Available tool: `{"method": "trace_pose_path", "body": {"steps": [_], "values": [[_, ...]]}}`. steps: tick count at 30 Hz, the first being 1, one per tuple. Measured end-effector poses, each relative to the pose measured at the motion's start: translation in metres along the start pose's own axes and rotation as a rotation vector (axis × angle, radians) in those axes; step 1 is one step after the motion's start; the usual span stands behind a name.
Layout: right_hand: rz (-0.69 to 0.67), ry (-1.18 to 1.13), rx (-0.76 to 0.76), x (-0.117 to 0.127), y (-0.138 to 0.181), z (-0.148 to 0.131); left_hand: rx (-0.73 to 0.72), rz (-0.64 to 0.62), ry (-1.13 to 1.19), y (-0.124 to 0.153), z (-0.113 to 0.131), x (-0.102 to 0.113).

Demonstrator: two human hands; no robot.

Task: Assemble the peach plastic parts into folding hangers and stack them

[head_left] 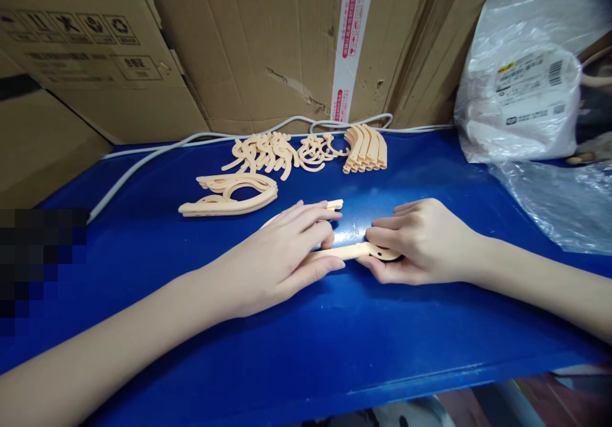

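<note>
A cream plastic folding-hanger piece (351,252) spans the gap between my hands, just over the blue table. My left hand (291,242) is closed round its left part, thumb along the near side and fingers over the top. At its right end, near a small dark hole, my right hand (414,242) pinches it with thumb and curled fingers. Another cream bar end (335,204) shows beyond my left fingers; whether it joins the held piece is hidden. Left of that lie folded cream hangers (229,196), stacked together.
Farther back are a heap of cream curved pieces (262,151), several cream hooks (315,151) and a neat row of curved arms (366,150). A white cable (191,139) runs along the cardboard boxes (268,44). Clear plastic bags (521,102) occupy the right side of the blue table (335,350).
</note>
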State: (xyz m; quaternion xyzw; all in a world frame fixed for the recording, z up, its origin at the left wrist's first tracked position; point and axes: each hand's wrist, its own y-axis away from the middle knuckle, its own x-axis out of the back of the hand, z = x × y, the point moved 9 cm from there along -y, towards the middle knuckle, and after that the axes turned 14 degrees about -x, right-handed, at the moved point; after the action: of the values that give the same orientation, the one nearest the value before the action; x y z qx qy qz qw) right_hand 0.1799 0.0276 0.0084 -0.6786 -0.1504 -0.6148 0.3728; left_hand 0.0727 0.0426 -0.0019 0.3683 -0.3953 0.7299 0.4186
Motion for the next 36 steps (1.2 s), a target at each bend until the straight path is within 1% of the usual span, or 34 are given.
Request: {"method": "trace_pose_path", "body": {"steps": [4,6,8,11,15,19,23,26,32,36], "values": [[-0.070,-0.082,0.077,-0.001,0.003,-0.004,0.124,0.168,0.214,0.002,-0.012,0.012],[-0.115,-0.162,0.076,0.000,0.004,-0.003,0.167,0.217,0.272,0.003,-0.017,0.016],[-0.153,-0.258,0.045,0.002,0.003,-0.001,0.194,0.209,0.300,0.004,-0.021,0.016],[-0.194,-0.394,-0.002,0.006,0.001,0.001,0.197,0.164,0.299,0.005,-0.023,0.015],[-0.217,-0.507,0.004,0.010,-0.001,0.001,0.169,0.136,0.274,0.006,-0.025,0.015],[-0.239,-0.470,-0.002,0.011,-0.002,0.003,0.136,0.166,0.230,0.005,-0.026,0.018],[-0.213,-0.451,0.018,0.015,-0.001,0.006,0.128,0.177,0.083,0.003,-0.026,0.022],[-0.210,-0.443,0.038,0.014,0.000,0.009,0.112,0.188,-0.011,0.003,-0.025,0.025],[-0.251,-0.420,0.005,0.005,0.000,0.011,0.085,0.124,-0.128,0.005,-0.024,0.021],[-0.199,-0.377,0.007,0.008,-0.001,0.005,0.093,0.117,-0.145,0.006,-0.024,0.019]]}}
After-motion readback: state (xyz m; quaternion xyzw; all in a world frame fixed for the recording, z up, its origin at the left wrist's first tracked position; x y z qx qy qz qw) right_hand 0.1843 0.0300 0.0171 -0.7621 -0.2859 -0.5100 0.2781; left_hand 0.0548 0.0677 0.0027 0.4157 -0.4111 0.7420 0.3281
